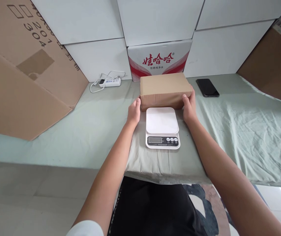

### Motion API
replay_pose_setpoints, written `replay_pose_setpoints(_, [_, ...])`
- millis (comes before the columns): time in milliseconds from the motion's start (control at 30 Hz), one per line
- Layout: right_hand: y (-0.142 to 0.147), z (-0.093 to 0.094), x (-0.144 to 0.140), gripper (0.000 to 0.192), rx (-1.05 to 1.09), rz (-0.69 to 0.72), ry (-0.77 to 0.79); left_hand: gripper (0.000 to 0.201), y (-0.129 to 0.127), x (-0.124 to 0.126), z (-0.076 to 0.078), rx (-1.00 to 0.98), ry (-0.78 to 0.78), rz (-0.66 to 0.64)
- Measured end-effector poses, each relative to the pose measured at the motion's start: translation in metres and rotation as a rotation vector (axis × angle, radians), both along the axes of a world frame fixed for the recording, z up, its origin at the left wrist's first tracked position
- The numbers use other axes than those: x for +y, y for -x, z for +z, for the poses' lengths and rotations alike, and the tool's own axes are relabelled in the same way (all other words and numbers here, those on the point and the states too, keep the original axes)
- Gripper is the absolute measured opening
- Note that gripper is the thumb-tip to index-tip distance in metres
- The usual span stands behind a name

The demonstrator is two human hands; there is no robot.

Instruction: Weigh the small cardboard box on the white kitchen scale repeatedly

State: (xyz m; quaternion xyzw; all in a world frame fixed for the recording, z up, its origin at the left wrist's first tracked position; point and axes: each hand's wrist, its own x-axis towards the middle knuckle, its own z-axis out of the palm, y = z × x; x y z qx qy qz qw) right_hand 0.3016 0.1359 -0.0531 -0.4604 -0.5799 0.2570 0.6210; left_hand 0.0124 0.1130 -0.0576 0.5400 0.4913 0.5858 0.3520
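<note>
A closed brown cardboard box [165, 88] is held between my two hands, just behind a white kitchen scale [162, 121]. My left hand [133, 112] presses against the box's left end, thumb up. At the right end, my right hand [190, 104] grips the corner, its thumb on the front face and its other fingers mostly hidden behind. The scale lies flat with its display and buttons towards me, and nothing rests on its platform. Whether the box's underside touches the cloth cannot be made out.
A pale green cloth [101, 131] covers the table. A white power strip [110, 82] with a cable lies at the back left, a black phone [207, 87] at the back right. Large cardboard panels [19, 75] flank both sides; a white-and-red carton [158, 60] stands behind.
</note>
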Motion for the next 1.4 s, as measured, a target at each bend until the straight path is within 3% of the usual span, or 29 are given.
replay_pose_setpoints(700, [0.003, 0.006, -0.008, 0.101, -0.026, -0.023, 0.048, 0.086, 0.002, -0.003, 0.006, 0.027, 0.074, -0.009])
replay_pose_setpoints(933, [0.005, 0.005, -0.006, 0.112, -0.004, 0.04, -0.01, 0.097, 0.0, -0.002, 0.008, -0.002, 0.017, -0.026])
replay_pose_setpoints(1100, [0.009, 0.022, -0.015, 0.119, -0.035, 0.043, -0.063, 0.098, -0.002, -0.006, 0.022, -0.029, -0.072, -0.055])
replay_pose_setpoints(1233, [0.012, 0.046, -0.035, 0.12, -0.069, 0.049, -0.113, 0.095, 0.0, -0.026, 0.04, 0.002, -0.14, -0.061])
replay_pose_setpoints(1333, [0.007, 0.06, -0.061, 0.119, -0.134, 0.086, -0.166, 0.088, 0.006, -0.059, 0.053, 0.011, -0.193, -0.025])
replay_pose_setpoints(1400, [-0.002, 0.059, -0.081, 0.124, -0.191, 0.119, -0.218, 0.082, 0.01, -0.086, 0.056, 0.0, -0.234, -0.026])
